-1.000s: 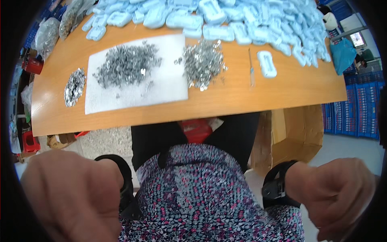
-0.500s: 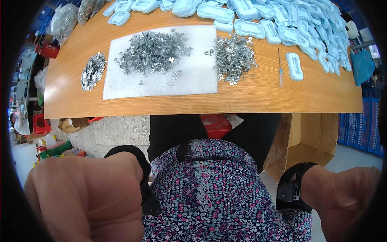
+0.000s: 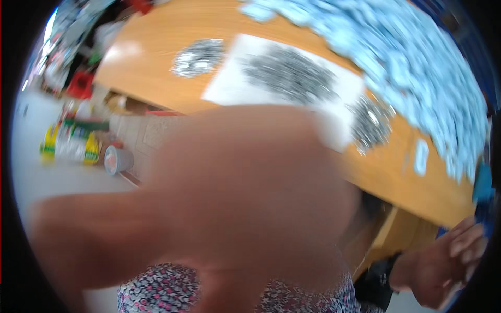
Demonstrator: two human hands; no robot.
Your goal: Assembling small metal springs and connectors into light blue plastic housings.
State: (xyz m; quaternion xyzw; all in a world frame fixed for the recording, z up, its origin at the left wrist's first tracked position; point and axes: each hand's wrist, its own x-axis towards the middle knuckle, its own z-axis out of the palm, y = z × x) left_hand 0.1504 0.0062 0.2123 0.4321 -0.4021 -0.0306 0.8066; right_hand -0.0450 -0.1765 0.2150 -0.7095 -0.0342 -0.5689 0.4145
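My left hand (image 3: 250, 193) looms large and smeared across the middle, close to the camera; its fingers cannot be made out. At the lower right my right hand (image 3: 443, 266) is raised with its fingers curled in, and whatever may be inside them is hidden. A black strap (image 3: 378, 281) circles that wrist. Both hands are off the table. Beyond the left hand, a grey heap of small metal pieces (image 3: 289, 73) lies on a white sheet (image 3: 224, 86), partly covered by the hand. One smaller metal pile (image 3: 198, 56) sits left of the sheet, another metal pile (image 3: 370, 122) at its right edge.
Many light-blue plastic shells (image 3: 417, 78) cover the far right of the wooden table (image 3: 148, 62). A single pale shell (image 3: 421, 156) lies apart, nearer me. On the floor at left stand a small tub (image 3: 119, 159) and yellow-green packages (image 3: 70, 143). A cardboard box (image 3: 409, 229) is below the table.
The view has tilted and turned, so the table now slants down to the right. My left hand has moved up and right into the middle, covering part of the sheet. Everything is more blurred.
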